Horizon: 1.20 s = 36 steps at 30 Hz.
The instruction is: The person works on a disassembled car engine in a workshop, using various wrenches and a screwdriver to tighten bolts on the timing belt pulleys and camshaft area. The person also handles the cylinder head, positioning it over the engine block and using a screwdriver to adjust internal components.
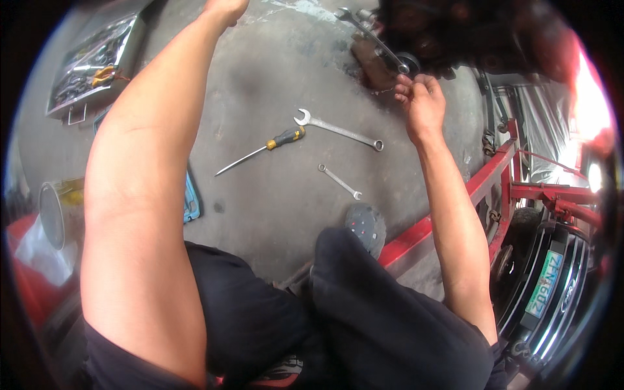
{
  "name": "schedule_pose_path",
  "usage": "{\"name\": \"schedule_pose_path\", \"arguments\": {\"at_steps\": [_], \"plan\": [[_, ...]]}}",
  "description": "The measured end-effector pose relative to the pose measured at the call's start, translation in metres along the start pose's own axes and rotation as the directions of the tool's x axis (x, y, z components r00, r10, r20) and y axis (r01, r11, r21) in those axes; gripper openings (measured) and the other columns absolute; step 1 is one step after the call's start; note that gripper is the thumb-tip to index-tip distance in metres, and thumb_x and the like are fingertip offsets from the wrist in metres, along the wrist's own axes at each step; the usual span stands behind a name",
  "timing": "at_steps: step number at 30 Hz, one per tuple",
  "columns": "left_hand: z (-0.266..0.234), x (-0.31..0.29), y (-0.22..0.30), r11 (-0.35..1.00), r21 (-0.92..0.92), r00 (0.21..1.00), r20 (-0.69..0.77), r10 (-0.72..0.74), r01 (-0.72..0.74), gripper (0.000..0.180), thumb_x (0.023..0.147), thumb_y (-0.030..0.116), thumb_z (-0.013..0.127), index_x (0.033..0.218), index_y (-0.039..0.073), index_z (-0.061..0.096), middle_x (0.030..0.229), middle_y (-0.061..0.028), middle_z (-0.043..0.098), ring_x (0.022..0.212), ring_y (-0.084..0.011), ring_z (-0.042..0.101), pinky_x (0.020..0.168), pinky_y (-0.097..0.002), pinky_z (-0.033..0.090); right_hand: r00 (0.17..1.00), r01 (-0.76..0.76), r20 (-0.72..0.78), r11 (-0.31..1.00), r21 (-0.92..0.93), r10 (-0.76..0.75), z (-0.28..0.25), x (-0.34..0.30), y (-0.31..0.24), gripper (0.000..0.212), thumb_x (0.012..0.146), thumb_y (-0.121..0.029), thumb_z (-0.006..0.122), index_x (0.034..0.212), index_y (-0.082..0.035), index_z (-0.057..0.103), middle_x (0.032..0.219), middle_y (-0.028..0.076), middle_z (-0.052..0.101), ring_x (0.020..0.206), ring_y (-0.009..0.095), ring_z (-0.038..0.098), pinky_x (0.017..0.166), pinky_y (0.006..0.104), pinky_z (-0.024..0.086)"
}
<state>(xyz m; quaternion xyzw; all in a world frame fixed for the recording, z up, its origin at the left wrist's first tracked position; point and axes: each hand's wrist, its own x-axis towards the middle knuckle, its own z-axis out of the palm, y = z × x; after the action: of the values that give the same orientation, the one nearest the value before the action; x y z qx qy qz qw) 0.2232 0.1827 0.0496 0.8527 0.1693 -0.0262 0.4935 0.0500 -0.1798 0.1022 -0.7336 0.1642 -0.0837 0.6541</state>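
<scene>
Right, so my right hand is up by the dark machinery, fingers curled in, tips just at the near, ring end of a long wrench. Am I gripping that ring or only brushing it? From above I can't tell; the fingertips crowd too close. The wrench slants away up and to the left, its open end at the far side, and the ring overlaps a dark round part; whether it is seated on anything, I can't make out.

Over to the left hand: it's cut off at the top edge, out across the floor, so its grip can't be told either.

Good handling here, I'd judge, means settling the wrench squarely before any load goes on, feeling for wobble, then pulling smoothly with the fingers clear of anything a slip could drive them into. A steady stance helps too; my shoe is planted just beside the red frame.

Down between my arms lie a large combination wrench, a screwdriver just beside its open end, and a small wrench nearer my knees, all within easy reach should the fit feel wrong.
</scene>
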Motion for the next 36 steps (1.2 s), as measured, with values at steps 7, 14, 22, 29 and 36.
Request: {"name": "schedule_pose_path", "arguments": {"at_steps": [7, 14, 22, 29, 36], "plan": [[0.003, 0.008, -0.009, 1.000, 0.006, 0.998, 0.065, 0.021, -0.021, 0.070, 0.102, 0.055, 0.048, 0.139, -0.005, 0.053, 0.116, -0.0220, 0.069, 0.100, -0.0300, 0.071, 0.091, -0.0419, 0.055, 1.000, 0.003, 0.026, 1.000, 0.022, -0.004, -0.007, 0.001, 0.001, 0.013, 0.102, 0.000, 0.040, 0.110, -0.002, 0.051, 0.106, 0.015, 0.069, 0.081, 0.017, 0.066, 0.070, 0.0312, 0.056], [0.017, 0.020, -0.028, 0.996, 0.088, 1.000, 0.013, 0.012, -0.013, 0.072, 0.101, 0.056, 0.046, 0.138, -0.006, 0.054, 0.123, -0.0225, 0.068, 0.116, -0.0335, 0.064, 0.101, -0.0446, 0.048, 1.000, -0.005, 0.011, 1.000, 0.031, 0.004, -0.005, 0.001, 0.001, 0.013, 0.102, 0.000, 0.040, 0.109, -0.002, 0.051, 0.107, 0.016, 0.069, 0.081, 0.018, 0.066, 0.070, 0.0311, 0.056], [0.023, 0.043, -0.057, 0.997, 0.061, 0.999, 0.002, 0.036, -0.036, 0.067, 0.101, 0.054, 0.052, 0.135, -0.004, 0.056, 0.104, -0.0193, 0.071, 0.090, -0.0272, 0.070, 0.085, -0.0419, 0.054, 1.000, -0.024, 0.010, 0.998, 0.056, 0.023, -0.006, 0.000, 0.004, 0.013, 0.100, 0.001, 0.041, 0.108, -0.003, 0.051, 0.109, 0.017, 0.069, 0.080, 0.018, 0.066, 0.071, 0.0313, 0.056], [0.007, 0.040, -0.084, 0.991, -0.045, 0.991, -0.053, 0.121, -0.123, 0.073, 0.100, 0.058, 0.053, 0.134, -0.007, 0.058, 0.124, -0.0306, 0.067, 0.120, -0.0401, 0.064, 0.103, -0.0453, 0.048, 0.985, 0.104, 0.162, 0.957, -0.271, -0.062, -0.007, -0.055, 0.037, 0.021, 0.093, 0.000, 0.049, 0.113, 0.000, 0.053, 0.106, 0.016, 0.066, 0.088, 0.025, 0.066, 0.077, 0.0378, 0.056], [0.003, -0.029, -0.075, 0.996, -0.070, 0.999, 0.016, -0.048, 0.049, 0.060, 0.103, 0.044, 0.055, 0.136, -0.006, 0.054, 0.108, -0.0268, 0.071, 0.101, -0.0383, 0.071, 0.089, -0.0444, 0.054, 0.806, 0.376, 0.546, 0.515, -0.770, 0.227, -0.035, -0.147, 0.115, 0.041, 0.096, -0.018, 0.062, 0.134, -0.008, 0.057, 0.145, 0.026, 0.046, 0.134, 0.045, 0.047, 0.108, 0.0518, 0.043]]}}
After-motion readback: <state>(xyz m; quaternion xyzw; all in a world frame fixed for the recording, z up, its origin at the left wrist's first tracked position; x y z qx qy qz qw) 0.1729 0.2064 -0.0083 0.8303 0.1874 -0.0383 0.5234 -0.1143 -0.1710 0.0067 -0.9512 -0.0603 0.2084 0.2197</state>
